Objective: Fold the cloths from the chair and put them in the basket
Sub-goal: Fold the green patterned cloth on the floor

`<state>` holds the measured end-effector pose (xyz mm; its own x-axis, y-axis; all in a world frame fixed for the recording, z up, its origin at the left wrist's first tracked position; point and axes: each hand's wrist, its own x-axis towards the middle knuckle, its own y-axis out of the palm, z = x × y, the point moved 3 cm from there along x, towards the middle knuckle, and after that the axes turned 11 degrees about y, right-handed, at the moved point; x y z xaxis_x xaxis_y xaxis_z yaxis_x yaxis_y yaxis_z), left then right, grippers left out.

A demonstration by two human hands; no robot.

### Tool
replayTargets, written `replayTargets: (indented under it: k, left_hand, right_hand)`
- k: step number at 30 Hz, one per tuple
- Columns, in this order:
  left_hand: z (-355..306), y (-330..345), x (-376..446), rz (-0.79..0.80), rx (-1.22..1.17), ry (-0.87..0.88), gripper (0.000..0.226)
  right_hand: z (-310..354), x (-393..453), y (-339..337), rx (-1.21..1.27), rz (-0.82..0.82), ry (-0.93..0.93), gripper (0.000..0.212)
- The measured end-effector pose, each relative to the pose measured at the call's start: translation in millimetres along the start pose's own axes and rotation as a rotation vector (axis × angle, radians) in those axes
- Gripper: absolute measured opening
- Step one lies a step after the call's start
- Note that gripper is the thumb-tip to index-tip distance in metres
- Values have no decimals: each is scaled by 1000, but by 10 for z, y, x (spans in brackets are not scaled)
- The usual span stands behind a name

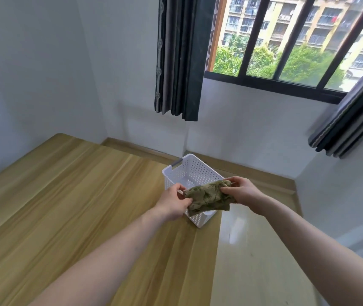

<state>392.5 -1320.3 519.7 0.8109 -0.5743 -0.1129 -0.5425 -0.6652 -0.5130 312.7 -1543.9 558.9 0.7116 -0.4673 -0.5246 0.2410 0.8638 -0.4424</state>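
A small green patterned cloth (207,197), folded into a thick bundle, hangs in the air just over the white perforated basket (190,171). My left hand (173,200) pinches its left end and my right hand (243,192) grips its right end. The basket stands near the right edge of the wooden table (77,195), and what I can see of its inside is bare white plastic. The cloth and my hands hide the basket's near part. No chair is in view.
The table runs far to the left and toward me. Right of it lies a glossy pale floor (253,250). White walls close the corner behind, with a barred window (286,40) and dark curtains (180,56) above.
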Motion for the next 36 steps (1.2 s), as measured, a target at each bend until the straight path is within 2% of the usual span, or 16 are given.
replayTargets:
  k: [6, 9, 14, 17, 22, 25, 28, 29, 31, 32, 33, 34, 36]
  left_hand:
    - [75, 469, 903, 50, 254, -121, 24]
    - [154, 656, 1319, 85, 468, -141, 22]
    - [406, 927, 1788, 368, 877, -135, 17]
    - [503, 1058, 1975, 508, 1027, -135, 11]
    - [705, 1321, 2177, 667, 1047, -194, 12]
    - [830, 1442, 2224, 706, 1007, -244, 36]
    - [911, 1545, 2279, 685, 972, -266, 42]
    - [927, 1573, 2292, 684, 959, -274, 43]
    - [955, 1616, 2312, 686, 945, -288, 44]
    - [963, 1623, 2317, 688, 944, -295, 45]
    - [959, 1620, 2315, 691, 947, -296, 46]
    - [944, 1608, 2313, 690, 953, -289, 46]
    - [900, 1578, 2312, 673, 968, -254, 44]
  right_hand:
    - [155, 1175, -252, -304, 38, 0, 30]
    - [147, 1732, -209, -456, 82, 14, 29]
    - [-44, 2371, 43, -736, 149, -31, 20]
    - [-220, 2638, 248, -898, 179, -66, 29]
    - [-486, 2940, 491, -1074, 200, -48, 30]
    - [-621, 3079, 582, -1108, 220, -2, 31]
    - [-721, 3163, 665, -1161, 277, -21, 35]
    - [-715, 3144, 687, -1153, 279, -15, 35]
    - [-751, 3126, 714, -986, 257, 113, 26]
    - [-786, 3109, 734, -1133, 318, 73, 17]
    - [-795, 3020, 723, -1369, 362, 0, 16]
    - [-781, 2999, 694, -1519, 332, -65, 22]
    - [-762, 3018, 685, -1510, 298, -34, 26]
